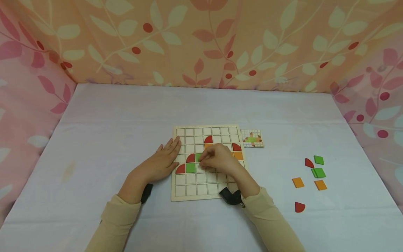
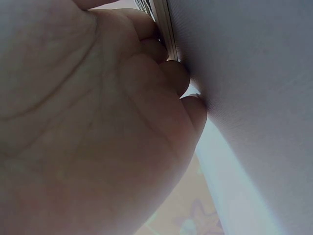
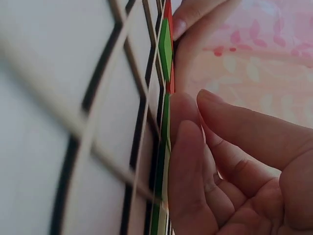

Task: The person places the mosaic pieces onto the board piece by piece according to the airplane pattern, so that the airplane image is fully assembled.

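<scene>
A square wooden grid board [image 1: 201, 190] lies on the white-covered table. The left hand [image 1: 158, 161] rests on its left edge, fingers spread over the border. Over the middle rows, the right hand [image 1: 219, 158] has bent fingers touching down beside a green square tile [image 1: 198, 157]. In the right wrist view the fingertips [image 3: 183, 110] press against green in the grid, and the thumb stands slightly apart with nothing visible in between. Red quarter-circle tiles [image 1: 180, 169], another green square [image 1: 190, 168] and orange squares [image 1: 238, 155] sit in cells. The right hand hides several cells.
A small pattern card [image 1: 252, 138] lies against the board's upper right side. Further right, loose green squares [image 1: 319, 160], orange squares [image 1: 297, 182] and red quarter-circles [image 1: 299, 207] are scattered. Floral curtains [image 1: 201, 45] enclose the table's back and sides.
</scene>
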The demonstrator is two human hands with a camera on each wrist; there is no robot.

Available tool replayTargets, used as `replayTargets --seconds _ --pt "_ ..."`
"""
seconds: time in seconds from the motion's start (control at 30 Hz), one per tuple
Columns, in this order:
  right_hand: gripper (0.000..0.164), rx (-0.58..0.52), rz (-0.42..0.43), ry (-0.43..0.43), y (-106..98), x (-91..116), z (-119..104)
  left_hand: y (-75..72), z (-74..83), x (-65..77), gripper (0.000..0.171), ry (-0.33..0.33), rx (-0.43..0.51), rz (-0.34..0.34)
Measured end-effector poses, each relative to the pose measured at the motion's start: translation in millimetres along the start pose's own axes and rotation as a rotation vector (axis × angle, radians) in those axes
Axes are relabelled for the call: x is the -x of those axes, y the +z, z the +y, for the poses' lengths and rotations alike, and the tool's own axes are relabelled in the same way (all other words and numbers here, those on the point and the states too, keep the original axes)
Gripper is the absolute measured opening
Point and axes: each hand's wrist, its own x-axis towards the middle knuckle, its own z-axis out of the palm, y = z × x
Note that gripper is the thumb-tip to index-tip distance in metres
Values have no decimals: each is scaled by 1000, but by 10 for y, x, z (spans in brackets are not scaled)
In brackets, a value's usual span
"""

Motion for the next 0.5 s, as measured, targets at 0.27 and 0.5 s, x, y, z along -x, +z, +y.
replayTargets --seconds 0.27,0.5 --pt "8 -48 63 19 -279 134 179 6 -2 1 65 9 -7 8" --pt "12 -92 134 29 -616 299 349 -4 3 -1 65 1 -4 2"
